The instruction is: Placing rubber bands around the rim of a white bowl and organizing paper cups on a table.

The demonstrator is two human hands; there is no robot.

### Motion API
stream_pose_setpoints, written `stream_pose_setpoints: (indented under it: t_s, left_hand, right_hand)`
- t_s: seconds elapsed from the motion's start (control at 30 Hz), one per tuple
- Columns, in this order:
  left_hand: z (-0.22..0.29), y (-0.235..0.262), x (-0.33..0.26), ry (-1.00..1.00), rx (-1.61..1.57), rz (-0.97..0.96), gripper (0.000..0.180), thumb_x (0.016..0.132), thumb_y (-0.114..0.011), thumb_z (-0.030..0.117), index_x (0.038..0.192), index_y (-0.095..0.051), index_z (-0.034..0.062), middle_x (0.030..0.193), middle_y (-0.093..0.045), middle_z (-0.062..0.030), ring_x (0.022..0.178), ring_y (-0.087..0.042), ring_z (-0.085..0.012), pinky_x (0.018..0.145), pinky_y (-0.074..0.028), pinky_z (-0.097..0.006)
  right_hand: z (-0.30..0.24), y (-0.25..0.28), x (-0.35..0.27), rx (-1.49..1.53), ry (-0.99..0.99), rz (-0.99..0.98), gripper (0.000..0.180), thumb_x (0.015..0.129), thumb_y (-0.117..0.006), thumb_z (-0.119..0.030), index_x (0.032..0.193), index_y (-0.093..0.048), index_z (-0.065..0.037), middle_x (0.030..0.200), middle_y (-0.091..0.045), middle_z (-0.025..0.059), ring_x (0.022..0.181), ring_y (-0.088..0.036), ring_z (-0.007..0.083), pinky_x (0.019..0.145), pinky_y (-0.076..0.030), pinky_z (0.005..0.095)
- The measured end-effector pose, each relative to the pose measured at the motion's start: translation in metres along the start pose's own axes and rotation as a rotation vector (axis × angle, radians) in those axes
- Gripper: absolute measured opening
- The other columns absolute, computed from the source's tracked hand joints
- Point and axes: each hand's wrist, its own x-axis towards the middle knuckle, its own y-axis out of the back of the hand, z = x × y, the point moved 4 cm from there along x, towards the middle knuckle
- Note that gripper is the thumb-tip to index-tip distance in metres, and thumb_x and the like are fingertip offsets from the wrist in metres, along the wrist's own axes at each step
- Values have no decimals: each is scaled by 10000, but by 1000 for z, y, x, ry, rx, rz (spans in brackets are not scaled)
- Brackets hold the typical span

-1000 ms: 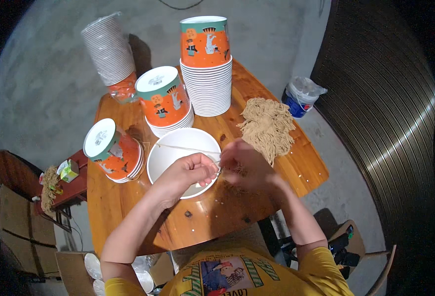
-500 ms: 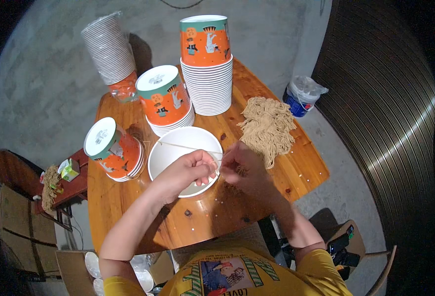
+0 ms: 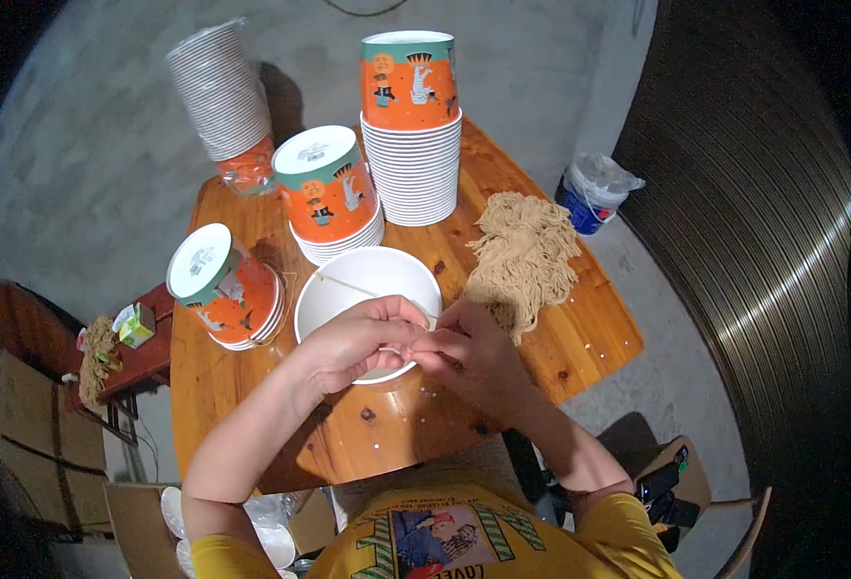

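Observation:
A white paper bucket (image 3: 334, 314) stands with its open mouth toward me near the middle of the wooden table. A thin beige cord (image 3: 348, 286) runs from its far left inner wall across the opening toward its right rim. Over that rim my left hand (image 3: 368, 343) and my right hand (image 3: 469, 352) meet, fingertips pinched together on the cord. The knuckles hide the cord's end and any knot. Right of the bucket lies a heap of beige cords (image 3: 522, 256), partly behind my right hand.
Upside-down orange bucket stacks stand at the left (image 3: 233, 294), behind the bucket (image 3: 319, 193) and taller at the back (image 3: 411, 125). A plastic-wrapped stack (image 3: 218, 92) leans at the far left. A blue pail (image 3: 585, 203) sits beyond the table's right edge; a red bench (image 3: 146, 357) is left.
My hands have come closer together, the right fingers now touching the left at the cord. The stretch of cord across the bucket looks slacker and shorter in view.

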Motion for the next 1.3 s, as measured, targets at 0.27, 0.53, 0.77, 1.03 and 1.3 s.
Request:
stream_pose_setpoints:
  t_s: [0.27, 0.53, 0.77, 1.03, 1.3]
  left_hand:
    - [2, 4, -2, -42, -28, -21, 112, 881, -598, 47, 979, -543, 41, 914, -636, -54, 792, -584, -78, 730, -486, -185]
    - [4, 3, -4, -201, 187, 52, 121, 858, -593, 12, 953, -520, 31, 859, -587, -22, 746, -555, -106, 697, -465, -205]
    - [20, -30, -28, -596, 967, 406, 113, 867, -527, 8, 940, -444, 29, 836, -522, -138, 768, -567, -254, 651, -461, -351]
    - [17, -40, -28, -851, 1164, 385, 189, 838, -568, -7, 980, -450, 29, 902, -499, -150, 827, -545, -358, 709, -461, -391]
    - [17, -24, -25, -729, 991, 303, 257, 852, -558, -3, 1096, -482, 15, 938, -476, -113, 830, -549, -228, 750, -460, -320]
  right_hand:
    - [7, 2, 2, 30, -10, -44, 150, 746, -712, -92, 886, -658, -85, 769, -521, 62, 717, -544, 216, 611, -453, 324]
    - [11, 0, 2, 133, -121, -35, 117, 792, -635, -64, 905, -610, -41, 804, -542, 74, 721, -551, 200, 654, -466, 308]
    - [21, -4, -2, 413, -434, -39, 230, 840, -641, -180, 981, -550, -23, 850, -602, 89, 775, -598, 185, 689, -487, 314]
    - [19, -7, 0, 403, -496, -23, 158, 841, -643, -137, 933, -566, -34, 807, -562, 14, 725, -532, 81, 649, -452, 240]
    - [21, -9, 2, 396, -472, 1, 94, 824, -646, -74, 876, -579, -36, 764, -558, -4, 663, -514, 47, 594, -434, 216]
